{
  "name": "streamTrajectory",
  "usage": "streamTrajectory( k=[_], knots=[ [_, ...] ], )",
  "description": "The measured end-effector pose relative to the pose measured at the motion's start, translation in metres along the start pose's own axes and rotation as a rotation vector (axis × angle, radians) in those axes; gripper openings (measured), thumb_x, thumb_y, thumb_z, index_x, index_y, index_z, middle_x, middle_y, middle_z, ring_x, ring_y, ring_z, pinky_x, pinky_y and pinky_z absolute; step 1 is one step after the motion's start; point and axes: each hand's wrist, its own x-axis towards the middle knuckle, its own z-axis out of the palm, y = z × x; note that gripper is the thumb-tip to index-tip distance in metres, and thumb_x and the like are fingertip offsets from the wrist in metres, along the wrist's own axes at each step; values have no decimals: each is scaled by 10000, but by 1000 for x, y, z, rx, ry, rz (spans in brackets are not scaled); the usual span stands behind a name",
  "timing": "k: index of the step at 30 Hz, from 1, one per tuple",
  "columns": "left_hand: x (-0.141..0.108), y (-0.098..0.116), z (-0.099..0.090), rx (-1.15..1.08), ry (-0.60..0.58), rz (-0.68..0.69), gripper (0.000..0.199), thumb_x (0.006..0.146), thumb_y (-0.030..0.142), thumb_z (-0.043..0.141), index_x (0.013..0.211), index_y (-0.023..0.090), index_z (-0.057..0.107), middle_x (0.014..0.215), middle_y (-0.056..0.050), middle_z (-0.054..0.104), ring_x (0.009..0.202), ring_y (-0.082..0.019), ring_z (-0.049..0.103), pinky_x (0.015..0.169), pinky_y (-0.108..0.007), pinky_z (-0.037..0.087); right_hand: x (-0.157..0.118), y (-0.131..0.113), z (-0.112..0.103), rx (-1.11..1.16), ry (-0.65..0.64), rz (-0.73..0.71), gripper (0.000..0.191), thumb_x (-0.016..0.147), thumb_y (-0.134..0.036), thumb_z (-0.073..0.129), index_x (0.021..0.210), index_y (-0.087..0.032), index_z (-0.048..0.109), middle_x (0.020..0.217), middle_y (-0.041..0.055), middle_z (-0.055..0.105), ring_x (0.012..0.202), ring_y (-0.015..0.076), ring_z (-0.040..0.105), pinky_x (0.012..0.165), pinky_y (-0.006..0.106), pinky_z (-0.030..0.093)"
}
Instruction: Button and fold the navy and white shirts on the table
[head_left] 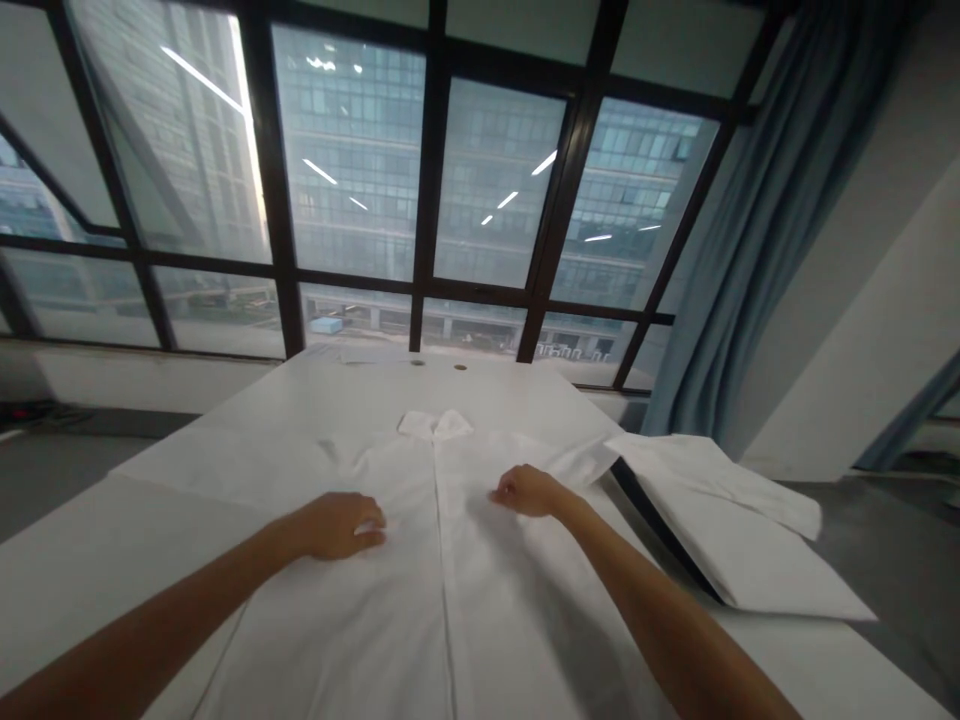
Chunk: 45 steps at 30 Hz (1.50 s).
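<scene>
A white collared shirt (405,620) lies spread front up on the white table (300,400). Its collar (435,426) points away from me, and the front placket runs down the middle toward me. Over the left half of the shirt is my left hand (337,525), open, thumb and fingers apart with nothing between them. My right hand (529,490) is over the right half, a little below the collar. Its fingers are curled closed, and whether they pinch any cloth cannot be made out. The right sleeve (581,462) stretches out toward the table's right side.
White folded cloth (750,520) with a dark edge beneath it lies at the table's right edge. Two small round spots (460,367) mark the far end. Behind are dark-framed windows (360,170) and a blue curtain (772,240).
</scene>
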Motion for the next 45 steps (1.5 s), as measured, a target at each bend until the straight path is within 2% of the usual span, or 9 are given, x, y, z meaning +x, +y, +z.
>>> streamTrajectory(
  k=[3, 9, 16, 24, 29, 34, 38, 41, 45],
  knots=[
    [51, -19, -18, 12, 108, -101, 383, 924, 396, 358, 980, 238, 702, 1024, -65, 723, 963, -238, 650, 864, -364, 465, 47, 0, -9, 26, 107, 40, 321, 900, -416, 487, 923, -221, 742, 966, 70, 729, 928, 225, 659, 769, 292, 469],
    [173, -67, -23, 48, 322, -232, 538, 853, 106, 391, 1382, 169, 466, 1464, -95, 439, 1336, -199, 420, 1101, -337, 317, 155, -19, 1, 131, 326, 69, 342, 915, -322, 483, 1218, -231, 610, 1319, 36, 583, 1197, 184, 536, 1000, 294, 396],
    [230, -101, -31, 73, 234, -212, 613, 773, 93, 521, 1373, 212, 483, 1397, -98, 518, 1269, -264, 493, 1050, -368, 382, 225, -47, 20, 149, 295, 11, 452, 938, -407, 400, 1309, -187, 538, 1358, 77, 549, 1226, 208, 515, 1010, 310, 400],
    [216, -105, -25, -30, 332, -291, 525, 798, 167, 558, 1319, 218, 520, 1281, -93, 602, 1157, -234, 577, 978, -318, 433, 217, -59, 15, 72, 206, 74, 452, 801, -258, 568, 1248, -192, 568, 1238, 112, 602, 1107, 239, 590, 883, 317, 467],
    [193, -83, -23, -198, 570, -452, 355, 975, 310, 322, 1209, 145, 531, 1079, -129, 690, 1027, -206, 650, 891, -315, 485, 175, -73, 13, 21, 382, -9, 329, 850, -185, 459, 1132, -246, 617, 1161, 62, 610, 984, 200, 626, 830, 298, 464],
    [166, -60, -17, -841, 626, -559, 409, 810, 396, 643, 1092, 110, 564, 834, -84, 716, 695, -175, 681, 642, -274, 544, 111, -84, 21, 47, 357, -154, 271, 905, -292, 440, 1053, -220, 654, 1084, 71, 641, 942, 192, 624, 804, 276, 450],
    [143, -40, -11, -1047, 652, -478, 261, 751, 281, 672, 947, 112, 634, 896, -83, 714, 762, -163, 681, 682, -262, 551, 72, -83, 14, 49, 269, 28, 546, 931, -584, 335, 1008, -174, 687, 950, 136, 683, 893, 250, 636, 770, 330, 455],
    [130, -24, -4, -1224, 671, -298, 341, 660, 323, 741, 924, 121, 663, 884, -72, 714, 789, -180, 676, 721, -305, 556, 58, -79, 2, 0, 318, 196, 489, 943, -521, 367, 1020, -151, 678, 991, 163, 675, 909, 268, 625, 764, 356, 449],
    [123, -6, 2, -1296, 656, -98, 413, 590, 403, 786, 889, 138, 681, 853, -57, 709, 783, -184, 662, 720, -321, 550, 59, -70, -6, -28, 576, -1, 254, 907, -330, 528, 1102, -215, 641, 1168, 117, 615, 1096, 249, 531, 904, 370, 385]
  ],
)
